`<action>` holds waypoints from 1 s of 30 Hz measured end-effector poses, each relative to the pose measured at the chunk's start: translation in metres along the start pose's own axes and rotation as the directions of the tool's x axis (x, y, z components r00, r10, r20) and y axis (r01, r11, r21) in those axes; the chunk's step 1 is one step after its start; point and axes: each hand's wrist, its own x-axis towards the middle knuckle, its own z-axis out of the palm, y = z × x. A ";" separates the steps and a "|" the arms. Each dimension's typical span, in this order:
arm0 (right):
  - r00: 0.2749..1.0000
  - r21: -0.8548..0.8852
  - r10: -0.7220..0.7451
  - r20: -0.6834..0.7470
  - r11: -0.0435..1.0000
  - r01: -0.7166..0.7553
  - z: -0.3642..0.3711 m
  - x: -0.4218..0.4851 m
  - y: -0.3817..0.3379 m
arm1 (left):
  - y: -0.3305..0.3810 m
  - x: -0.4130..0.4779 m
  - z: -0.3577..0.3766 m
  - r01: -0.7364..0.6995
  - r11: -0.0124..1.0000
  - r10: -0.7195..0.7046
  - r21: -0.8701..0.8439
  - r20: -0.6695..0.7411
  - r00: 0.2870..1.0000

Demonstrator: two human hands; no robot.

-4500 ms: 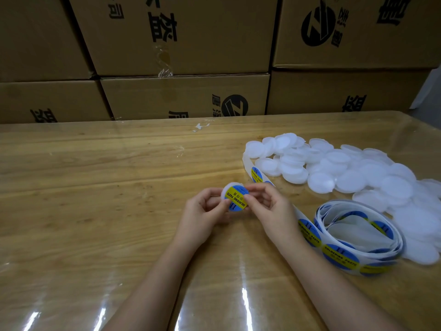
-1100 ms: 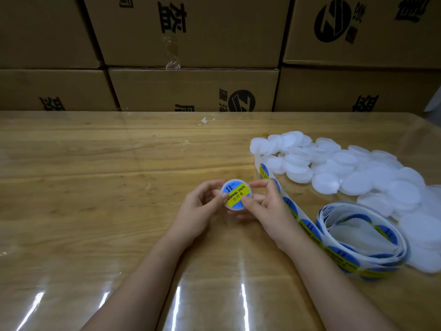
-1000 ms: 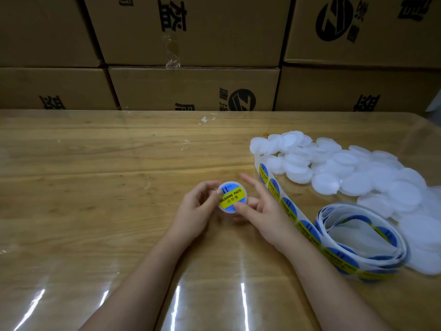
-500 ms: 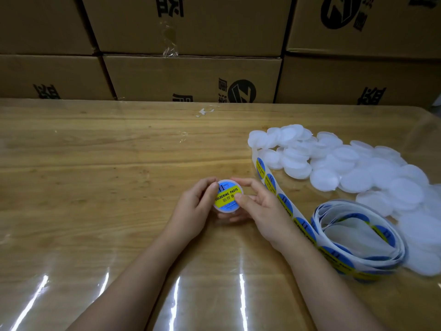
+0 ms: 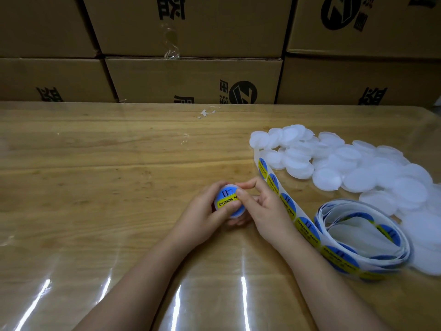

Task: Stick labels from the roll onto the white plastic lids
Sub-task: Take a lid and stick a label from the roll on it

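Observation:
A white plastic lid [image 5: 227, 201] with a round blue and yellow label on its top sits between both hands above the table centre. My left hand [image 5: 202, 216] grips it from the left, thumb across the label's lower edge. My right hand [image 5: 261, 209] holds it from the right, thumb pressing the label's right side, index finger curled over the top rim. The label roll [image 5: 358, 237] lies at the right, its strip of blue and yellow labels [image 5: 274, 182] running up toward the pile of bare white lids [image 5: 353, 168].
The wooden table [image 5: 95, 187] is covered with glossy clear film. Stacked cardboard boxes [image 5: 191, 80] form a wall along its far edge. A small scrap of tape [image 5: 206, 113] lies near the back edge.
The label has been pressed flat onto the lid. Both hands have turned and shifted the lid slightly left, and the right thumb now presses its right side.

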 end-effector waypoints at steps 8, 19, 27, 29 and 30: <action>0.988 -0.131 0.067 0.136 0.990 -0.049 -0.001 -0.002 0.001 | -0.010 0.003 -0.003 -0.016 0.997 0.023 0.071 -0.094 0.995; 0.998 -0.169 -0.013 0.068 0.985 0.024 0.001 -0.002 0.001 | -0.007 0.004 -0.003 0.047 0.997 -0.054 -0.062 -0.119 0.991; 0.993 -0.092 -0.029 -0.114 0.996 0.018 0.001 -0.002 -0.005 | -0.010 0.004 -0.008 0.169 0.929 -0.181 -0.330 -0.006 0.983; 0.992 -0.071 -0.035 -0.123 0.997 0.026 0.003 -0.002 -0.006 | -0.010 0.005 -0.007 0.154 0.942 -0.177 -0.299 -0.053 0.983; 0.990 -0.075 -0.045 -0.136 0.997 0.036 0.003 -0.002 -0.007 | -0.010 0.007 -0.007 0.157 0.945 -0.190 -0.287 -0.090 0.978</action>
